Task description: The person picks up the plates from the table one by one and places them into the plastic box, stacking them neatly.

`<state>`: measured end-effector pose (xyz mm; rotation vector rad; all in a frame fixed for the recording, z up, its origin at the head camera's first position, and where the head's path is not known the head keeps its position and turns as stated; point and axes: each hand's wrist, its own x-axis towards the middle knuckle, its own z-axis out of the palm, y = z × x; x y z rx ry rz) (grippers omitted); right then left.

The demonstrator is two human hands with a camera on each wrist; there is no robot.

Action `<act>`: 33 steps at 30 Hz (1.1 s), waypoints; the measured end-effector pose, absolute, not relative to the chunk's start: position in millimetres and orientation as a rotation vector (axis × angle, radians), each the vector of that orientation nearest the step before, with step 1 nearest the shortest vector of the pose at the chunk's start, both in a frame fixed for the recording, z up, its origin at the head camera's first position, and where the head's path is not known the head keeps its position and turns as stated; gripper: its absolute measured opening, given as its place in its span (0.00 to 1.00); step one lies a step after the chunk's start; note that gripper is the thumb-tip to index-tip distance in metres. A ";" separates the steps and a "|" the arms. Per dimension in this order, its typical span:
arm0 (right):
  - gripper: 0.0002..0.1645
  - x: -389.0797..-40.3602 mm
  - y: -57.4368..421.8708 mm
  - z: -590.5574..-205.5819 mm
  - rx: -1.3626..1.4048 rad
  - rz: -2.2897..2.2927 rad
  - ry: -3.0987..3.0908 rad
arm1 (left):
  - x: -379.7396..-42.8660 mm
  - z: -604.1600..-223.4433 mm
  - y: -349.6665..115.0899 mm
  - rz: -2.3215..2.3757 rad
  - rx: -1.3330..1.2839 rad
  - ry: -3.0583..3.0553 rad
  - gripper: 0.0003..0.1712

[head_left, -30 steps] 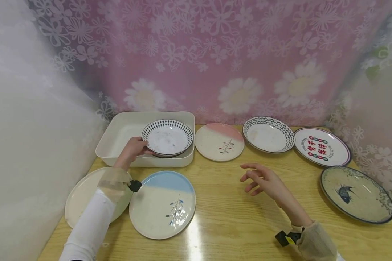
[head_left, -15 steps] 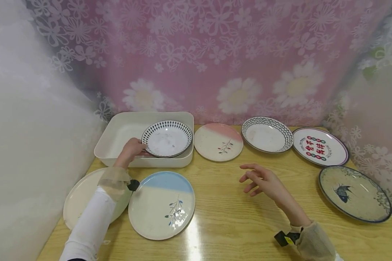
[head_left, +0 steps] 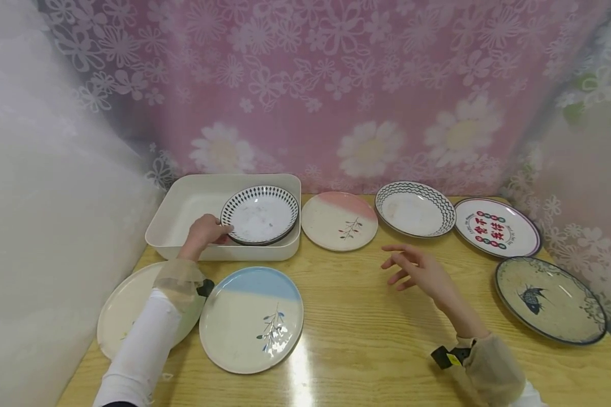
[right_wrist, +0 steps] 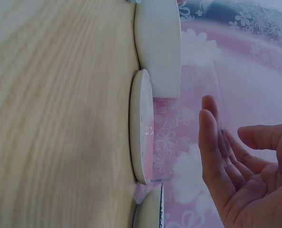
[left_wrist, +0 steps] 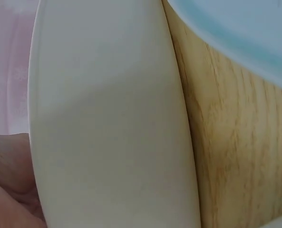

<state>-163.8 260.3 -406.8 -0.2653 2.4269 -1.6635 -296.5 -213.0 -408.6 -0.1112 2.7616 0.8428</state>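
A white deep plate (head_left: 259, 216) with black diamond marks round its rim sits within the right part of an off-white rectangular bin (head_left: 175, 250). My left hand (head_left: 203, 233) reaches over the bin's front wall and pinches the plate's left edge, thumb at the rim and fingers lower down, partly hidden. In the left wrist view the bin wall (left_wrist: 112, 118) covers most of that hand (left_wrist: 10, 185). My right hand (head_left: 416, 271) hovers above the table, fingers loosely bent and holding nothing. The right wrist view shows this hand (right_wrist: 247, 175) with its thumb apart from the fingers.
On the wooden table (head_left: 356, 333) lie a blue-and-cream plate (head_left: 249, 322), a cream plate (head_left: 117, 322) under the left forearm, a pink-and-cream plate (head_left: 331, 223), a wavy-rimmed plate (head_left: 412, 212), a plate with red lettering (head_left: 519, 232) and a fish plate (head_left: 565, 299). A flowered curtain (head_left: 295, 113) hangs behind.
My right hand has shifted slightly right and away from me. The left hand keeps its grip on the deep plate, which stays in nearly the same spot in the bin.
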 end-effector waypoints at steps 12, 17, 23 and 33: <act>0.25 -189.6 296.4 -393.8 -0.056 -1.836 2.609 | -280.1 -393.4 -202.7 0.892 -0.172 3.072 0.27; 0.12 -203.4 315.6 -401.0 0.276 -2.007 2.660 | -263.9 -387.8 -180.7 1.235 -0.001 3.175 0.20; 0.28 -217.1 335.9 -416.9 0.510 -2.030 2.516 | -244.3 -380.4 -152.4 1.559 0.273 3.119 0.16; 0.45 -237.3 355.0 -439.6 0.374 -1.969 2.187 | -211.9 -382.7 -105.4 1.812 0.557 2.777 0.13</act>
